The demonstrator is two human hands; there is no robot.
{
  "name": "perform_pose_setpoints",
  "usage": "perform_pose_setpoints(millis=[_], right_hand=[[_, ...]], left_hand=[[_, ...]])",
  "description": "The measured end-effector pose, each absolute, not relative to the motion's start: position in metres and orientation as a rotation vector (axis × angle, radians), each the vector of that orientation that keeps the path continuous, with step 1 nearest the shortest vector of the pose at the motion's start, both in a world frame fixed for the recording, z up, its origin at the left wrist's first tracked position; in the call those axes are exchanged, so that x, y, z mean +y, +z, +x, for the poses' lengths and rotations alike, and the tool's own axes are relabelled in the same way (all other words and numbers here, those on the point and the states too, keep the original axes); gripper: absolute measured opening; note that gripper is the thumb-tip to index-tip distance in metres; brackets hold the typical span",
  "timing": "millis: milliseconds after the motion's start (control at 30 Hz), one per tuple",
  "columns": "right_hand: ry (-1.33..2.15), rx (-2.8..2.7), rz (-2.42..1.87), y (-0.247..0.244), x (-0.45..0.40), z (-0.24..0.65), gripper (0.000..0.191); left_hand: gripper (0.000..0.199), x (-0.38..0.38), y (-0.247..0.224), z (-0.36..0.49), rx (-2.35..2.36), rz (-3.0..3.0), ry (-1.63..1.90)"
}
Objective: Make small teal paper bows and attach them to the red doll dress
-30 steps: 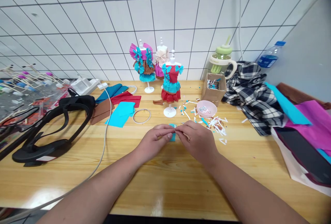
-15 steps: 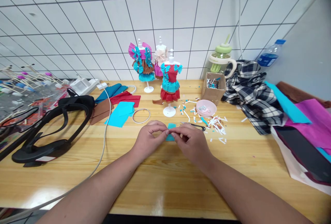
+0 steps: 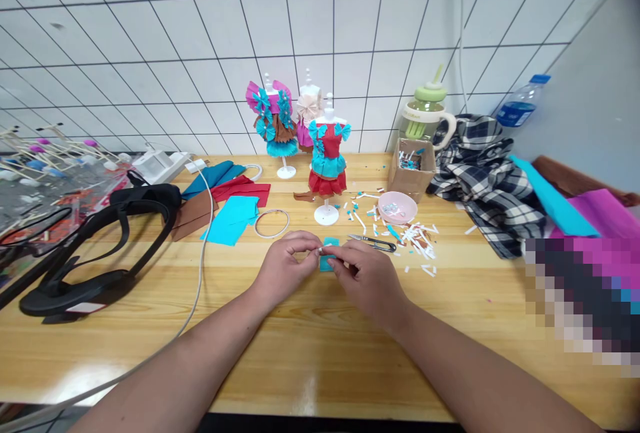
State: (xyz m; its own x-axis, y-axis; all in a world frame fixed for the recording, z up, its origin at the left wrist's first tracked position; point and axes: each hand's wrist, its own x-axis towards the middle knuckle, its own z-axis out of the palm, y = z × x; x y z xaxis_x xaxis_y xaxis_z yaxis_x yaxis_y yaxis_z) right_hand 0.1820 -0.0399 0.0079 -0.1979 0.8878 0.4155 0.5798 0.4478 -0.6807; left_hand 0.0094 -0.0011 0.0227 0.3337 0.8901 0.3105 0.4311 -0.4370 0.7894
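Observation:
My left hand (image 3: 290,261) is closed in a pinch at the middle of the table, with a tiny pale bit at its fingertips. Facing it, my right hand (image 3: 367,274) is closed too, its fingertips almost meeting the left ones; what it pinches is too small to name. Beneath the fingertips lies a small teal piece (image 3: 329,263), partly covered by the hands. Small scissors (image 3: 375,242) rest just beyond my right hand. A dress form in a red and turquoise dress (image 3: 327,146) stands behind the hands.
Turquoise sheets (image 3: 231,221) and a ring (image 3: 271,222) lie left of the hands. At right are a pink dish (image 3: 397,208), white scraps (image 3: 419,241), a cardboard box (image 3: 411,183) and checked cloth (image 3: 485,183). A black headset (image 3: 107,280) and cable (image 3: 203,253) occupy the left.
The fingertips have parted slightly, and a tiny pale bit now shows at the left ones. More of the scissors is visible. The view has shifted slightly.

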Motion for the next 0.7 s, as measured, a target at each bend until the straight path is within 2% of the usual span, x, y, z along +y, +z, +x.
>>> perform_pose_setpoints(millis=[267,700], right_hand=[[0.443,-1.887,-1.323,0.0112,-0.0377,0.1836,0.014],[0.527,-1.793,-1.392,0.0109,-0.0378,0.1801,0.008]], left_hand=[[0.013,-0.0054,0.0159,0.0094,1.186,2.196,0.988],[0.012,-0.0089,0.0176,0.0132,1.204,2.146,0.948]])
